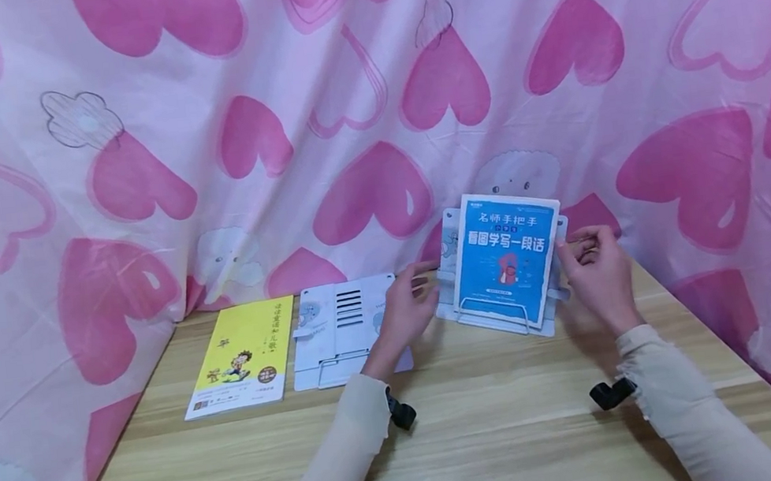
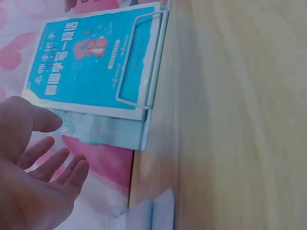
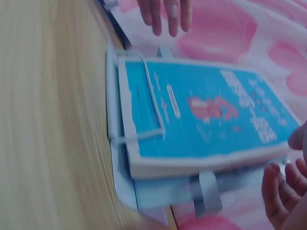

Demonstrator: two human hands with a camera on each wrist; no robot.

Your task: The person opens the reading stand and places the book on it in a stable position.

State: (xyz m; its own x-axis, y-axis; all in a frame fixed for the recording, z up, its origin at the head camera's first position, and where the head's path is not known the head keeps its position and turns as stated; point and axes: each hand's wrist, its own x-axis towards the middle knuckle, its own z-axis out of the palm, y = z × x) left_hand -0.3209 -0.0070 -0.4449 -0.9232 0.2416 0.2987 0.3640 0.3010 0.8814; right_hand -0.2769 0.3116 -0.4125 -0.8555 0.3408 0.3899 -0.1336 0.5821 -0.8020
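A blue-covered book (image 1: pixel 506 258) leans upright on a pale book stand (image 1: pixel 451 312), with a wire holder (image 2: pixel 123 72) across its lower front. My left hand (image 1: pixel 409 309) is just left of this stand, fingers spread and relaxed, holding nothing; in the left wrist view its thumb overlaps the stand's edge. On the other side, my right hand (image 1: pixel 598 276) is by the book's right edge. Its fingers (image 3: pixel 274 191) are loosely bent with nothing between them, and the thumb is close to the book's upper side. A grey side clip (image 3: pixel 208 191) sticks out from the stand.
Left of the hands, a second pale book stand (image 1: pixel 330 350) with slots and a wire holder leans back near the curtain. Beside it lies a yellow book (image 1: pixel 244 352). A pink heart-patterned curtain (image 1: pixel 357 117) surrounds the back and sides of the wooden table (image 1: pixel 493 434).
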